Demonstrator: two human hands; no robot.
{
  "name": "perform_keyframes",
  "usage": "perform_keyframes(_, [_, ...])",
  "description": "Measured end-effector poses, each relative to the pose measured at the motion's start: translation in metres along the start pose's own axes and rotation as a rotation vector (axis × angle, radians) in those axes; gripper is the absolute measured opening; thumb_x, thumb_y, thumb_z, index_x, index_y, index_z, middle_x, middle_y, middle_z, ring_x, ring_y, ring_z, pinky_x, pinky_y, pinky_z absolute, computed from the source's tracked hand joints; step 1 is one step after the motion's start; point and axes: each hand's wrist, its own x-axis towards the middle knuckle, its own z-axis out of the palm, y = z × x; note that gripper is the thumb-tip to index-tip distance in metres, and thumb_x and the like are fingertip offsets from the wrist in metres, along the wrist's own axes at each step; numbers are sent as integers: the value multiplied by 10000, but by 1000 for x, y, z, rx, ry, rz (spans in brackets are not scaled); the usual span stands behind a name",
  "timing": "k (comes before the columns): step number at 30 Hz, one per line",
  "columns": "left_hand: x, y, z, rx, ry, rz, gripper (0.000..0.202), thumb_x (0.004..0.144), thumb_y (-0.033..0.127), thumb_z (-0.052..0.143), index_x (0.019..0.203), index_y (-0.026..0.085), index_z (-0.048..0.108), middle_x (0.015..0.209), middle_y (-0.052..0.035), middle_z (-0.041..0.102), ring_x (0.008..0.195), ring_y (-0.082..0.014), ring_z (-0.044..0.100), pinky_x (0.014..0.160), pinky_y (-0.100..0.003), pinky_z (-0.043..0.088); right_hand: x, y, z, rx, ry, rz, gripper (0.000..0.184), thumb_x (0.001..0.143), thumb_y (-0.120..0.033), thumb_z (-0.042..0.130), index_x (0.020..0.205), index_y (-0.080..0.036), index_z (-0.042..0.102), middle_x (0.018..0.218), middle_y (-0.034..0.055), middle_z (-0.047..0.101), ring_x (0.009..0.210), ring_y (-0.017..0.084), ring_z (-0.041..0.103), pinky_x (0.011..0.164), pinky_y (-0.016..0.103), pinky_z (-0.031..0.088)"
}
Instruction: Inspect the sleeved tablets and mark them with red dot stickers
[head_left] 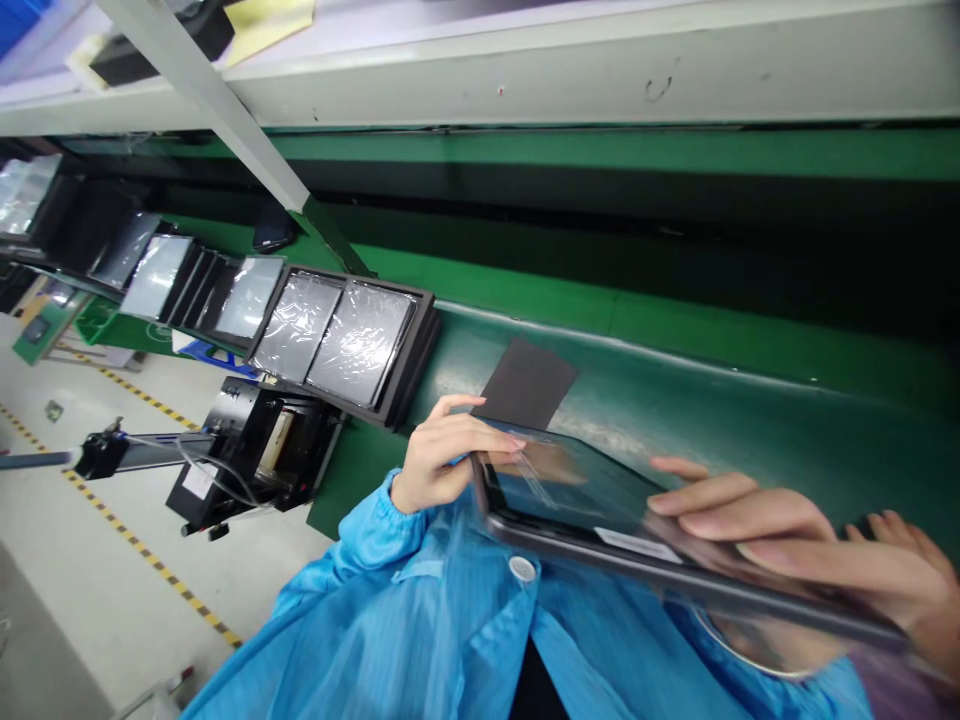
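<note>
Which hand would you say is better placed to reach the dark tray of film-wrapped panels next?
Probably the left hand: it is at the end of the tablet-like device nearer the dark tray, while the right hand is farther off, towards the other end.

A tray [420, 350] of packets [360, 335] lies left of the sheet [529, 382] on the bench [675, 400], the tablet [577, 500] in front of the sheet.

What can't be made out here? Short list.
Tablet underside, head view: faces away from the camera.
Print on the white label, head view: too small and blurred.
Whose the far-right fingers are, head view: blurred, near the right edge.
Detail under the clear wrap, head view: glare covers it.
Blue thing, head view: cut off by the top-left corner.
</note>
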Motion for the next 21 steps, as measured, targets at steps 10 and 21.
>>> perform_keyframes(10, [35, 60, -28, 545, -110, 206, 183, 940, 362, 719, 1014, 195, 704, 759, 28, 776, 654, -151, 736, 1100, -425, 496, 14, 42, 22, 295, 101, 158, 246, 928, -218, 664, 741, -367, 724, 550, -36, 582, 521, 167, 654, 761, 400, 673])
perform_keyframes(21, [5, -1, -12, 112, 477, -344, 709, 704, 702, 800, 1213, 232, 648, 1175, -86, 731, 1166, -255, 682, 1016, -398, 554, 9, 40, 4, 114, 296, -239, 180, 895, -268, 670, 882, -382, 808, 555, -19, 559, 490, 174, 609, 743, 412, 655])
